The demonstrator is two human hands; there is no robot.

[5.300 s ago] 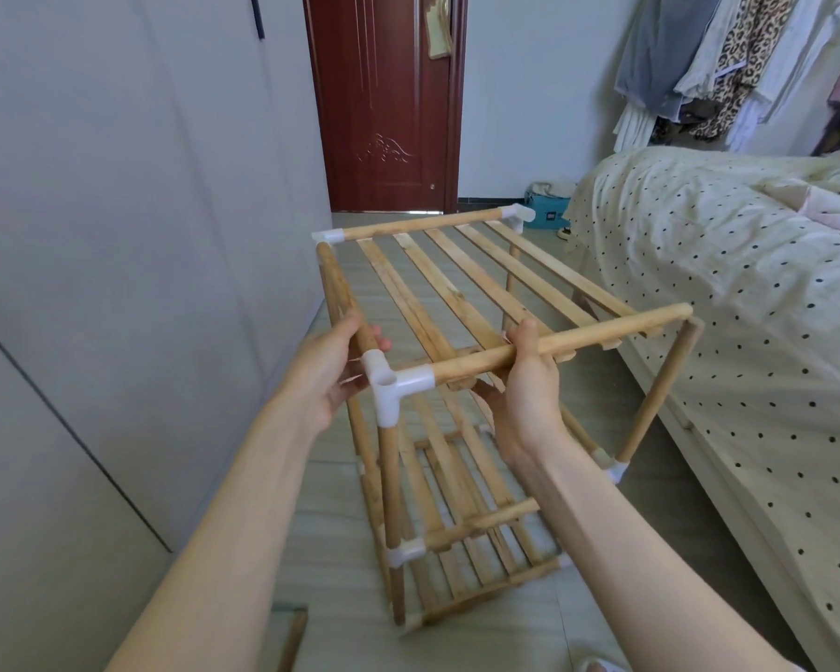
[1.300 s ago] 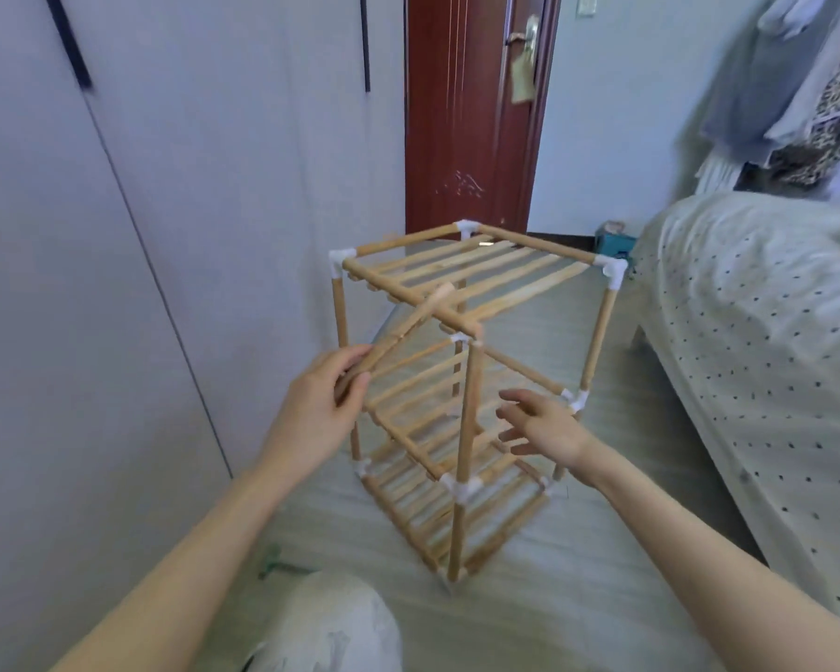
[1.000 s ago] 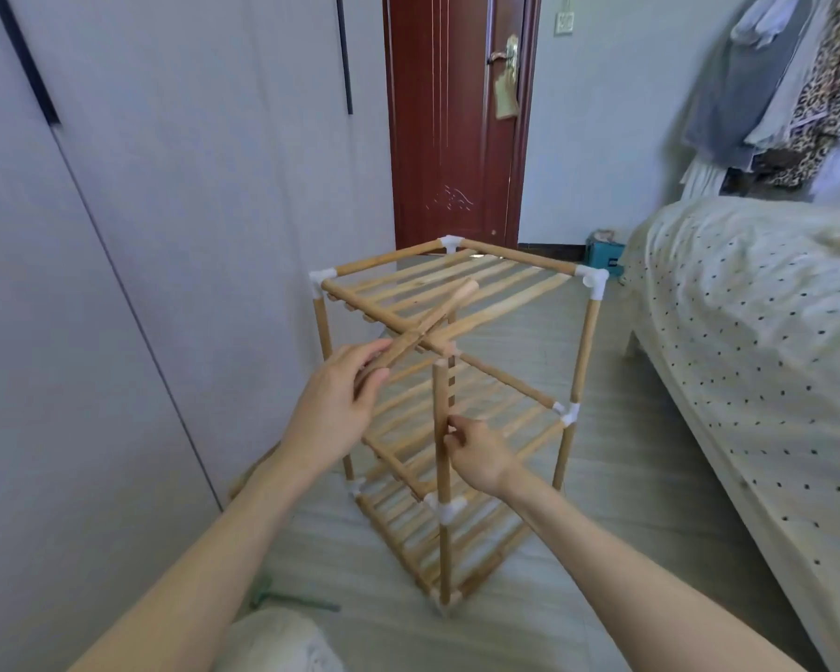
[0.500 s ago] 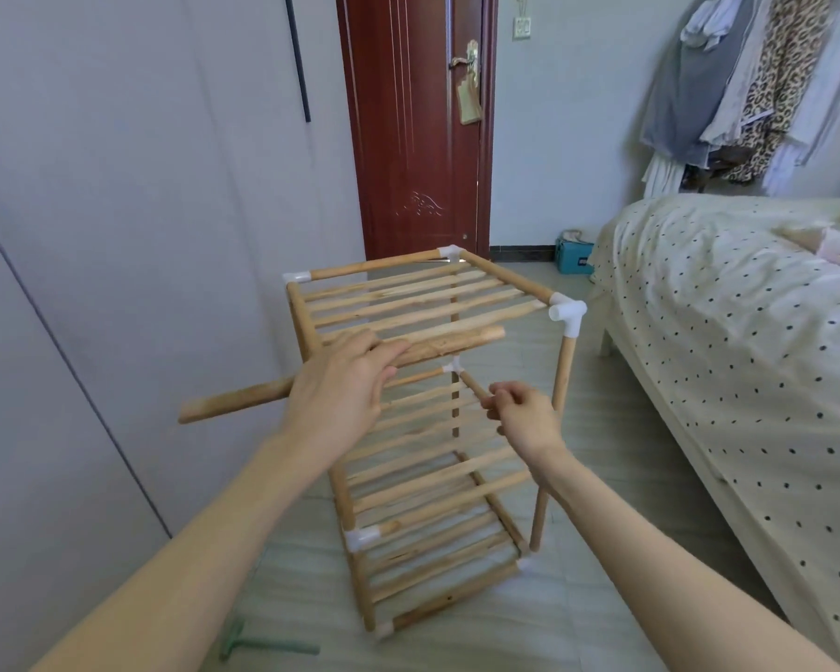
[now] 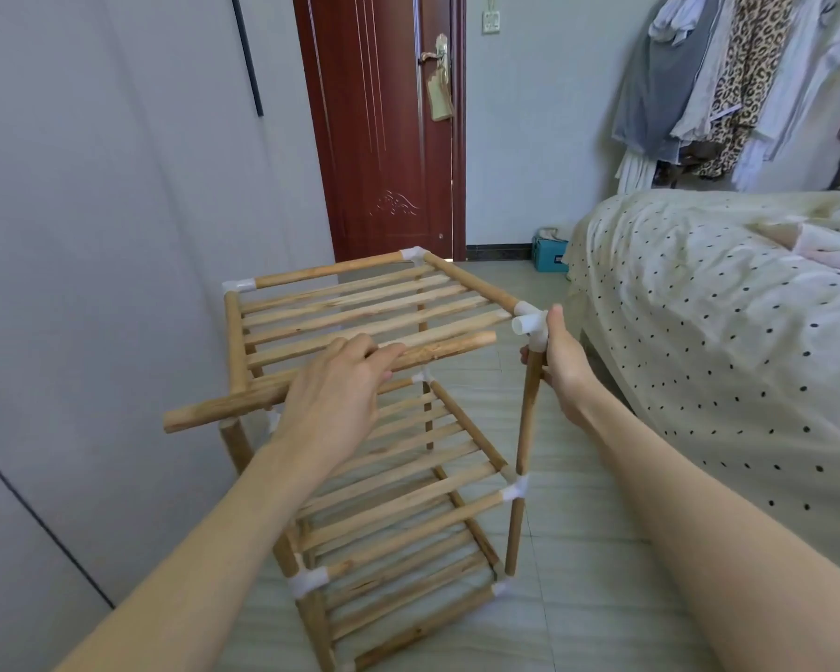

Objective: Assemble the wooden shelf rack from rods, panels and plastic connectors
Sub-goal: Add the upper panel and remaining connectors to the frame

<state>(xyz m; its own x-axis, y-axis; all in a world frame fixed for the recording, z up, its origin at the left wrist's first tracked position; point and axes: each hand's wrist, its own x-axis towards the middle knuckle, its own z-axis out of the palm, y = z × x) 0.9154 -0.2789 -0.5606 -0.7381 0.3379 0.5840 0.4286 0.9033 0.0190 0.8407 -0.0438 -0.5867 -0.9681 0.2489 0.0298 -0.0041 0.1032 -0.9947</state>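
— How do I seat this one?

— My left hand [image 5: 333,395] grips the loose rod [image 5: 311,375] across the shelf rack's [image 5: 384,429] near top edge. My right hand [image 5: 561,356] is wrapped round the upright just below the white corner connector [image 5: 529,322], steadying it. I'd aim the rod's tip squarely at the open socket, then push straight.

— Anything on the shelves?

— Nothing on the slats I can see.

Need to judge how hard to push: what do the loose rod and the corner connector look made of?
Rod: looks like unfinished light wood, with visible grain and darker streaks, matte. Connector: looks like white moulded plastic, smooth, slightly glossy, with an open round socket facing the rod.
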